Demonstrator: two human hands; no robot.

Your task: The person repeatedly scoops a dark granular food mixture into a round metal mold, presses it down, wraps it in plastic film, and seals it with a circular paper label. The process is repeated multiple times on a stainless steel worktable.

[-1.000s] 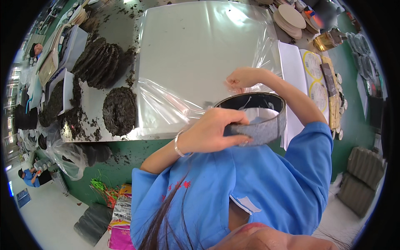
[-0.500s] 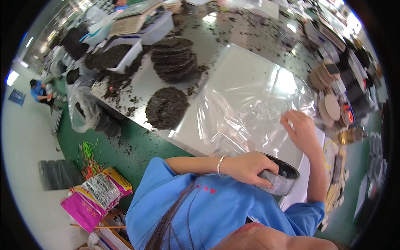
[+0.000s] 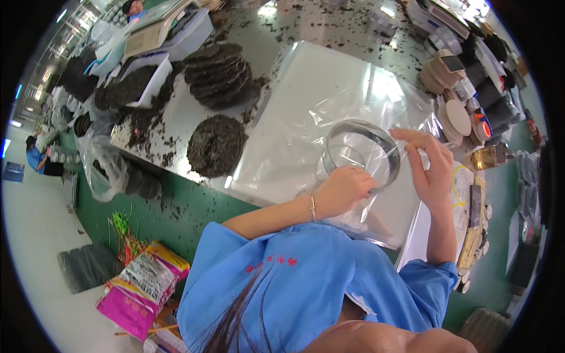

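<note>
A wide, shallow metal ring [image 3: 388, 173] rests on the clear plastic film [image 3: 306, 117], which lies creased over a pale flat board [image 3: 265, 167]. My left hand [image 3: 344, 191], with a bangle at its wrist, is at the ring's near side. Its fingers are curled together on the film there, and their tips are partly hidden. My right hand [image 3: 432, 167] is raised at the ring's right side, index finger stretched toward the rim and thumb apart from it. To the left are a dark, round pressed cake [image 3: 216, 146] and a stack of similar cakes [image 3: 218, 76].
White tubs [image 3: 156, 76] with dark flakes stand at the far left, by a plastic bag [image 3: 103, 170]. Stacked round discs [image 3: 456, 117] and a jar of amber liquid [image 3: 491, 157] are on the right. A pink-and-yellow sack [image 3: 138, 294] lies lower left. Two people in blue are farther off.
The metal ring, tilted in my left hand near my body before, now sits on the film farther forward. My left hand has moved forward with it; my right hand has shifted slightly, near its rim.
</note>
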